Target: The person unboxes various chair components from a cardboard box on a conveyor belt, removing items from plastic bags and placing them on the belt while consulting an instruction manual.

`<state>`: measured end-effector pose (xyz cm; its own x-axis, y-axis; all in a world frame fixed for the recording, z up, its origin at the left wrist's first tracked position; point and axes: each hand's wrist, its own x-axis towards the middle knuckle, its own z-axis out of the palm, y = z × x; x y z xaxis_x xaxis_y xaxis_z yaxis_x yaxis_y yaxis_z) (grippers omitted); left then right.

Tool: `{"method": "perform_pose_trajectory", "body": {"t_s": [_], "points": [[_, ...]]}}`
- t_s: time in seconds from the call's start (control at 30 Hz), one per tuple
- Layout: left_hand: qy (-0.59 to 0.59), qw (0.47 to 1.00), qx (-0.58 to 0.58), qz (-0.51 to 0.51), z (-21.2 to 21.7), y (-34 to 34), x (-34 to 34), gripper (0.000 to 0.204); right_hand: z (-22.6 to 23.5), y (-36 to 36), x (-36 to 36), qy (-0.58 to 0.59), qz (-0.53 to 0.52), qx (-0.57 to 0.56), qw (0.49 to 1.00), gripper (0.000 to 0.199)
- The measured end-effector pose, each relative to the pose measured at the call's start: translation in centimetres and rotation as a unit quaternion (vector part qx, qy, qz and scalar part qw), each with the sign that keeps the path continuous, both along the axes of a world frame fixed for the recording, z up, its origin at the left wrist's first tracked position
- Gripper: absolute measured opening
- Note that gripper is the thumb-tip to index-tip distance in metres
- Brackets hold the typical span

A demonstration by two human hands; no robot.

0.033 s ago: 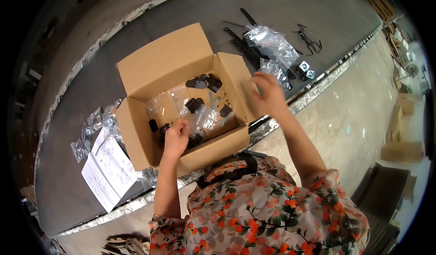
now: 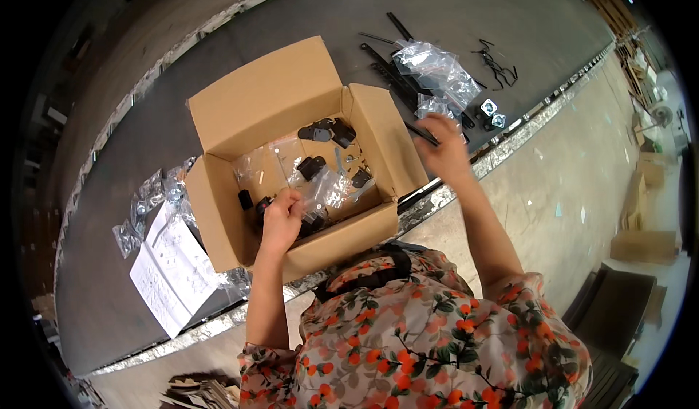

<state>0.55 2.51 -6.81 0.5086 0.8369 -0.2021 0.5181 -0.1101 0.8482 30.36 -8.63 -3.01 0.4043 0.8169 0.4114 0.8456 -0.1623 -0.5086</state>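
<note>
Left hand (image 2: 280, 216), frame centre-left: grip closed on a clear plastic bag (image 2: 328, 189) inside the open cardboard box (image 2: 269, 96), fingers pinching the film at the bag's left edge. The bag lies just right of the hand, on the box floor among small black parts (image 2: 328, 130) and further clear bags.

Right hand (image 2: 445, 150), right of centre: grip closed on a thin black rod (image 2: 422, 134), which projects to the upper left from the fingers, just beyond the box's right flap. The hand hovers over the bench (image 2: 466, 1) edge.

Surroundings: a crumpled clear bag (image 2: 435, 67) and long black strips (image 2: 382, 59) lie in the upper centre-right, just above the right hand. Two small square metal pieces (image 2: 494, 112) sit to its right. A printed paper sheet (image 2: 171, 267) and more clear bags lie at lower left of the box.
</note>
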Motion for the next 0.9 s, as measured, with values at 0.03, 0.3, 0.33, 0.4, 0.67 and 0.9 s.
{"method": "perform_pose_trajectory", "body": {"t_s": [0.03,0.3,0.33,0.4,0.67,0.9], "points": [[0.01,1.0,0.006,-0.007,-0.2,0.2,0.1,0.014,-0.5,-0.7,2.0,0.007,-0.043,0.001,0.999,0.029],[0.069,0.996,0.059,0.006,0.1,0.1,0.9,0.023,-5.4,-7.0,14.4,-0.016,-0.217,-0.009,0.976,0.035],[0.073,0.995,0.063,0.02,0.1,-0.1,0.3,0.024,-6.2,-6.5,15.4,-0.04,-0.228,0.022,0.972,0.036],[0.127,0.988,0.09,0.021,0.0,-0.1,-0.6,0.027,-7.7,-6.4,17.5,0.045,-0.219,0.074,0.972,0.039],[0.247,0.959,0.142,-0.007,0.0,0.5,0.3,0.024,-5.7,-2.7,12.5,0.211,-0.097,0.114,0.966,0.034],[0.12,0.965,0.218,0.08,0.4,-1.2,0.1,0.019,1.5,1.0,-2.4,0.126,0.105,0.11,0.98,0.029]]}}
